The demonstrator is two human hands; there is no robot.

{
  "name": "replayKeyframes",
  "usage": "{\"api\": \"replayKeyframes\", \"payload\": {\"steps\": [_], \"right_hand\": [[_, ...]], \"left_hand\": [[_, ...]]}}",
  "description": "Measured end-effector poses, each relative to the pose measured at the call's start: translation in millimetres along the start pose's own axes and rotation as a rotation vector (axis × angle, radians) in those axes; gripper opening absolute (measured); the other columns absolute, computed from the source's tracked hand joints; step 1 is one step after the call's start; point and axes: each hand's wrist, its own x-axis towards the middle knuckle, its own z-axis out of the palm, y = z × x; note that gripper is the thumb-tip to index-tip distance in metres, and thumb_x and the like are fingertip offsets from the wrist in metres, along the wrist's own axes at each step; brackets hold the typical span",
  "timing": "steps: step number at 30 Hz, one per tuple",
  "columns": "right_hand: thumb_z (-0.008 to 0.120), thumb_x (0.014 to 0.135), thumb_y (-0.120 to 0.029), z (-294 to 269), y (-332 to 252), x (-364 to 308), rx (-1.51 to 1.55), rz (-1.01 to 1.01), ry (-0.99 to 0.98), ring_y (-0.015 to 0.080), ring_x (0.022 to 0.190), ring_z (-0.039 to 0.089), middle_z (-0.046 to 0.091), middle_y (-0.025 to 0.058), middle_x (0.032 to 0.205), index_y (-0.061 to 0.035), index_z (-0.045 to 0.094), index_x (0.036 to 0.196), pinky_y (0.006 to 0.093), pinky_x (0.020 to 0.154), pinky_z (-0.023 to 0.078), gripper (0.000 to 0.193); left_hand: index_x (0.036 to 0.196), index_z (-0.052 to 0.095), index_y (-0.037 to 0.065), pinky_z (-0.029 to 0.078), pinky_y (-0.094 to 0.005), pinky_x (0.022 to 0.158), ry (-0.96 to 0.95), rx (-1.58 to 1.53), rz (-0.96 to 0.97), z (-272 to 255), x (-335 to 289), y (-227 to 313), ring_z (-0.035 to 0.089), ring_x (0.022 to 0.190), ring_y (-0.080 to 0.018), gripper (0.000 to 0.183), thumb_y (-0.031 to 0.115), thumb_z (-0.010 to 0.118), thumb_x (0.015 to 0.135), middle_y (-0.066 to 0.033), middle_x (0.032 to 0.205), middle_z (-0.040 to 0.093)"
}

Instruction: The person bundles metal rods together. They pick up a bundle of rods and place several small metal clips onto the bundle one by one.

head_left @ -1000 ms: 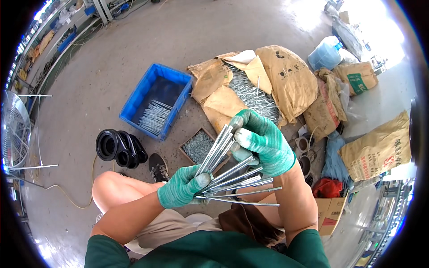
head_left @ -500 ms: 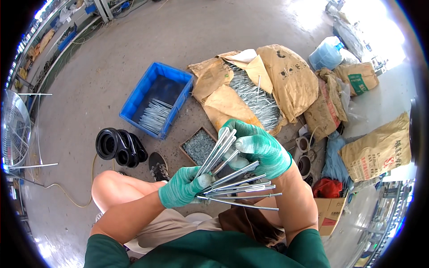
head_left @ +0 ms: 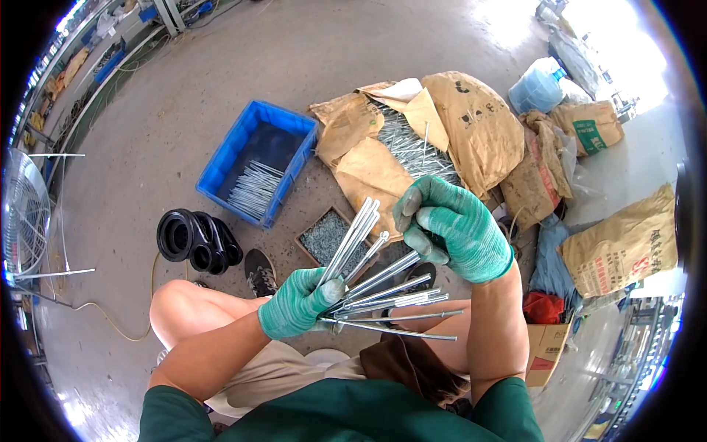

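Observation:
My left hand (head_left: 298,303), in a green glove with grey palm, is closed around a fanned bundle of long bolts (head_left: 355,239). Their thin silver shanks spread up and to the right over my lap. Apart from the bundle, just beyond its upper right, is my right hand (head_left: 460,230) in a matching glove. Its fingers and thumb are curled together; whatever they may hold is hidden. Beneath the bundle sits a small open box (head_left: 300,239) filled with small grey metal parts, too fine to tell apart.
A blue bin (head_left: 213,158) with more bolts stands ahead left. Ahead right, a torn paper sack (head_left: 471,125) spills loose bolts. Black ring-shaped parts (head_left: 177,234) lie at left, near a fan (head_left: 26,214). Sacks, a water jug (head_left: 537,87) and a cardboard box (head_left: 545,353) line the right.
My right hand has drawn away from the bolts, up and to the right, its fingers now curled. My left hand keeps the bundle almost in place.

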Motion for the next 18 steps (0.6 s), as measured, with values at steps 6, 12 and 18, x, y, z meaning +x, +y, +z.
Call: {"api": "replayKeyframes", "payload": {"steps": [6, 12, 18], "right_hand": [[0.051, 0.098, -0.010, 4, 5, -1, 0.057, -0.076, -0.014, 0.0067, 0.057, 0.049, 0.063, 0.0076, 0.086, 0.0003, 0.058, 0.110, 0.0179, 0.043, 0.033, 0.017], [0.056, 0.099, -0.014, 7, 2, 0, -0.020, -0.080, -0.007, 0.0069, 0.053, 0.048, 0.064, 0.0085, 0.084, -0.0001, 0.057, 0.111, 0.0183, 0.040, 0.032, 0.019], [0.061, 0.096, -0.011, 3, 3, 0, 0.007, -0.086, -0.003, 0.0069, 0.053, 0.049, 0.065, 0.0087, 0.083, -0.0012, 0.058, 0.109, 0.0186, 0.040, 0.033, 0.017]], "left_hand": [[0.094, 0.065, 0.008, 0.043, -0.0214, 0.052, -0.006, -0.016, -0.018, 4, -1, 3, 0.055, 0.060, -0.0037, 0.030, 0.038, 0.067, 0.094, 0.0029, 0.071, 0.061], [0.095, 0.066, 0.009, 0.047, -0.0218, 0.056, -0.048, -0.013, -0.036, 3, 1, 1, 0.056, 0.066, -0.0045, 0.034, 0.042, 0.064, 0.095, 0.0028, 0.075, 0.062], [0.093, 0.067, 0.008, 0.046, -0.0224, 0.055, -0.055, 0.008, -0.036, 0, 1, -5, 0.056, 0.064, -0.0045, 0.042, 0.049, 0.061, 0.095, 0.0023, 0.073, 0.061]]}}
